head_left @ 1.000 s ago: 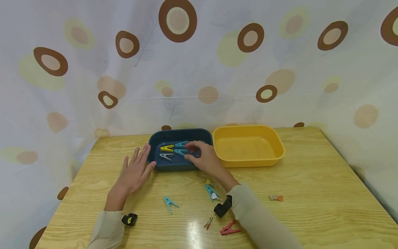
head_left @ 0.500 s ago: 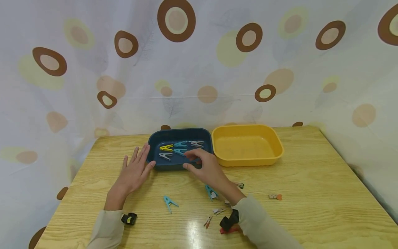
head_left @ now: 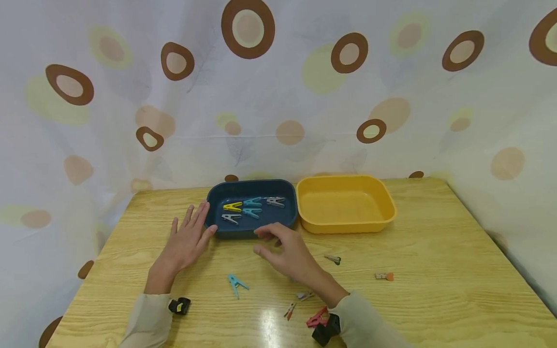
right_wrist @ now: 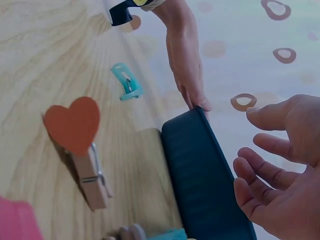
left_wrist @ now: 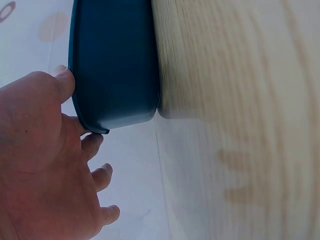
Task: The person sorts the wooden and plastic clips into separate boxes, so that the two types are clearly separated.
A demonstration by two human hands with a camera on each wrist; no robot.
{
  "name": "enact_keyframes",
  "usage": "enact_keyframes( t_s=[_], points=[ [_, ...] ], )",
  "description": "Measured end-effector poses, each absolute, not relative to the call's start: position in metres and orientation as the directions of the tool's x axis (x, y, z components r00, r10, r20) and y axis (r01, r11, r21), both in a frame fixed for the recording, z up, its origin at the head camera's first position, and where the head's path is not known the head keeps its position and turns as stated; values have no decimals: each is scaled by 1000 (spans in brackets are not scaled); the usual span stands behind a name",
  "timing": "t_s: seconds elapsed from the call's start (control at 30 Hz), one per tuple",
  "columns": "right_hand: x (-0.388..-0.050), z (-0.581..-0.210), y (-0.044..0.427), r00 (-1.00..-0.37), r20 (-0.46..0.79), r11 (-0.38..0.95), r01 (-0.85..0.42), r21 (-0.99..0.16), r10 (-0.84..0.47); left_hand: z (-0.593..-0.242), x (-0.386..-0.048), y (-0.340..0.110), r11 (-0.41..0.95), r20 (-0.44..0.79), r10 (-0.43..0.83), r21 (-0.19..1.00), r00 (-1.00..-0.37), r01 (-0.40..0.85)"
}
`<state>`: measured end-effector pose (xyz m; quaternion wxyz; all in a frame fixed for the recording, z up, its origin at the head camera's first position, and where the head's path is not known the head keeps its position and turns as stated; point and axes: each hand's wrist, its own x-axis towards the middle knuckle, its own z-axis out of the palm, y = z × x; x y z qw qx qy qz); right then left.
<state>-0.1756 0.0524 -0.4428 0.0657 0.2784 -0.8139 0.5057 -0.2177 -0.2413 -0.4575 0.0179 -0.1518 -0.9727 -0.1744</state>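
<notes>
Five clips (head_left: 232, 207) lie in the blue tray (head_left: 237, 235), seemingly done; a loose blue clip (head_left: 235, 281), a pink clip (head_left: 315, 320) and several wooden pegs (head_left: 382, 276) on the table (head_left: 435, 251) look left over. The loose clip's long axis runs aslant, legs spreading near right. The right hand (head_left: 290, 252), wide-gapped, holds nothing; the left hand (head_left: 184, 247) touches the tray's rim

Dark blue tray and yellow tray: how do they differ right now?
The dark blue tray holds several clothespins; the yellow tray holds none. The left hand touches the dark blue tray; neither hand touches the yellow tray. Both are rounded rectangles standing on the wood-grain table.
</notes>
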Motion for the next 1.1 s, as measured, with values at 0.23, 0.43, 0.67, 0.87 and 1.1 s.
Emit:
enact_keyframes(
  t_s=[0.23,0.43,0.67,0.87,1.1],
  points=[
    [-172,-450,49,-854,322,315,-463,-828,-410,-456,-218,-241,897,82,286,327,-955,297],
    [-166,-458,42,-849,274,320,-441,-838,-452,-456,-217,-242,898,79,285,326,-955,295],
    [-160,-469,32,-829,212,336,-425,-841,-517,-457,-218,-242,904,84,280,314,-956,292],
    [-154,-478,27,-814,134,355,-386,-851,-565,-458,-217,-242,901,83,284,318,-955,296],
    [-150,-482,24,-799,80,399,-380,-834,-596,-457,-217,-240,893,87,292,332,-952,304]
  ],
)
